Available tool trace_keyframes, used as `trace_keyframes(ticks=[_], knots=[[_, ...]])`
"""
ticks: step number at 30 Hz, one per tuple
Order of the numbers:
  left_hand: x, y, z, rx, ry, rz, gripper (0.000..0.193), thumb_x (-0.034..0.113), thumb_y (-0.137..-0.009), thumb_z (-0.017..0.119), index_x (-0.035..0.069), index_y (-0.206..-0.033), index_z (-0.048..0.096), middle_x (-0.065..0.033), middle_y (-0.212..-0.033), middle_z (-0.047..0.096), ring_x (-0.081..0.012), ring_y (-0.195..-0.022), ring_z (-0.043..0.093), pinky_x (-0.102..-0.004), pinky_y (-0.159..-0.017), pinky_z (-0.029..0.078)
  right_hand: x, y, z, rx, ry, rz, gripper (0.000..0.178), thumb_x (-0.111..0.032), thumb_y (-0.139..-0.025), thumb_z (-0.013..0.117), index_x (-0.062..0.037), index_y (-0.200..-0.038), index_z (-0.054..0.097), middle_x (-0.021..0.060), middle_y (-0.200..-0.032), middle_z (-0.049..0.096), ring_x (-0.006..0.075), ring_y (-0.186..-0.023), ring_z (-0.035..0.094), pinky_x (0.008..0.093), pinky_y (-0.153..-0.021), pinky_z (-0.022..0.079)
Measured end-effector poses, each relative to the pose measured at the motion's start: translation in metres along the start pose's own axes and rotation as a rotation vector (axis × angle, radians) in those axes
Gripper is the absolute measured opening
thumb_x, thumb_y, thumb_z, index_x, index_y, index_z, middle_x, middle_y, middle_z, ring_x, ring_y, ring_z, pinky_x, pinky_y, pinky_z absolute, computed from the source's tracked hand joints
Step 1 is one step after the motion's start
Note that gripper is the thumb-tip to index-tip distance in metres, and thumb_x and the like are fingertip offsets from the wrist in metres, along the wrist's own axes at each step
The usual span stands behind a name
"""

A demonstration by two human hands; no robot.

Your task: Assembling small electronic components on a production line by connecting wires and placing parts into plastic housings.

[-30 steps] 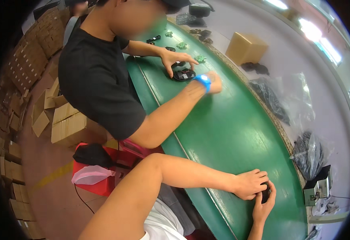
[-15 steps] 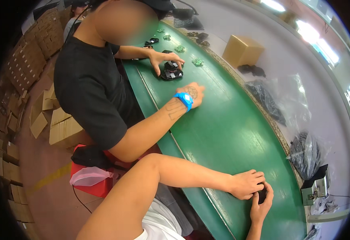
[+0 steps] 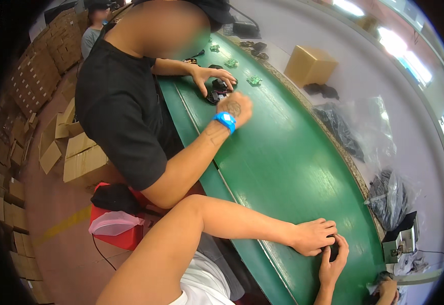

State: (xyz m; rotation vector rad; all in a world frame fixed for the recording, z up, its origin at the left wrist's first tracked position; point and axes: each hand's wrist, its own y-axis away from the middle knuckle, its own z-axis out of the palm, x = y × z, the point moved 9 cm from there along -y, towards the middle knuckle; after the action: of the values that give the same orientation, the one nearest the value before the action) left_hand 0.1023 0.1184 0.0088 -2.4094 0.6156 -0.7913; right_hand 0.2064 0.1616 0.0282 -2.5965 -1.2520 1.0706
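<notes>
View: head, one camera.
Own hands: two, at the near right, brought together around one piece.
Black piece: one, small and mostly covered by fingers, at the near right of the green worktop; whether it rests there or is lifted cannot be told.
Left hand: one, palm down, fingers bent over the piece's left side; whether it clamps or only steadies cannot be told.
Right hand: one, clamped on the piece, thumb on its left, fingers curled around its right.
Left arm: elbow bent sharply outward at the left, forearm running right across the worktop's near edge.
Right arm: forearm rising from the near edge, wrist below the piece.
Co-worker: one, far left, black short sleeve; one hand spread over black housings, the other a closed fist just beside them, blue wristband on that arm.
Further hand: one, near right corner, cut by the rim.
Green boards: at least three, spaced along the far worktop.
Carton on the right ledge: one, closed.
Bag of dark goods: one, right ledge, clear plastic.
Red seat: one, left of the own arm, bearing one pink item and one black item.
</notes>
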Motion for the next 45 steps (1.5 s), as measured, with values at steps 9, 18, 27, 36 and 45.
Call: trace_keyframes(ticks=[9, 18, 27, 36, 45], knots=[[0.000, 0.000, 0.001, 0.004, 0.044, -0.005, 0.039, 0.019, -0.078, 0.079, 0.002, -0.110, 0.063, -0.0178, -0.126, 0.057, -0.0376, -0.130, 0.047, -0.0467, -0.098, 0.045, 0.004, 0.002, 0.004, -0.041, 0.104, 0.004, 0.037, -0.012, -0.090, 0.066, 0.0007, -0.125, 0.061, 0.0199, -0.136, 0.057, 0.0391, -0.129, 0.050, 0.0494, -0.111, 0.038], [0.001, 0.000, 0.002, 0.003, 0.076, -0.008, 0.037, 0.016, -0.078, 0.076, 0.002, -0.109, 0.063, -0.0185, -0.126, 0.056, -0.0388, -0.130, 0.046, -0.0476, -0.097, 0.045, -0.002, 0.002, 0.004, -0.037, 0.172, -0.033, 0.039, -0.012, -0.088, 0.069, 0.0004, -0.124, 0.059, 0.0194, -0.135, 0.056, 0.0401, -0.128, 0.049, 0.0503, -0.109, 0.038], [0.001, -0.002, 0.008, -0.015, 0.085, -0.023, 0.033, 0.016, -0.080, 0.075, 0.001, -0.107, 0.064, -0.0194, -0.127, 0.056, -0.0395, -0.131, 0.046, -0.0485, -0.098, 0.046, -0.003, 0.002, 0.002, -0.033, 0.185, -0.017, 0.038, -0.012, -0.087, 0.070, 0.0010, -0.122, 0.059, 0.0199, -0.134, 0.055, 0.0403, -0.127, 0.049, 0.0505, -0.109, 0.039], [0.001, -0.002, 0.010, 0.020, 0.082, -0.011, 0.029, 0.015, -0.080, 0.076, 0.002, -0.103, 0.064, -0.0190, -0.126, 0.056, -0.0398, -0.131, 0.046, -0.0484, -0.098, 0.046, 0.002, 0.002, 0.001, -0.032, 0.186, -0.016, 0.038, -0.014, -0.088, 0.071, 0.0011, -0.121, 0.060, 0.0201, -0.133, 0.055, 0.0401, -0.126, 0.049, 0.0506, -0.108, 0.039], [0.002, -0.001, 0.009, -0.006, 0.080, -0.015, 0.037, 0.018, -0.078, 0.078, 0.001, -0.108, 0.064, -0.0189, -0.128, 0.055, -0.0406, -0.131, 0.046, -0.0488, -0.100, 0.046, 0.000, 0.001, 0.001, -0.025, 0.203, -0.015, 0.036, -0.014, -0.089, 0.070, 0.0015, -0.120, 0.061, 0.0204, -0.133, 0.056, 0.0403, -0.126, 0.049, 0.0504, -0.108, 0.039]])
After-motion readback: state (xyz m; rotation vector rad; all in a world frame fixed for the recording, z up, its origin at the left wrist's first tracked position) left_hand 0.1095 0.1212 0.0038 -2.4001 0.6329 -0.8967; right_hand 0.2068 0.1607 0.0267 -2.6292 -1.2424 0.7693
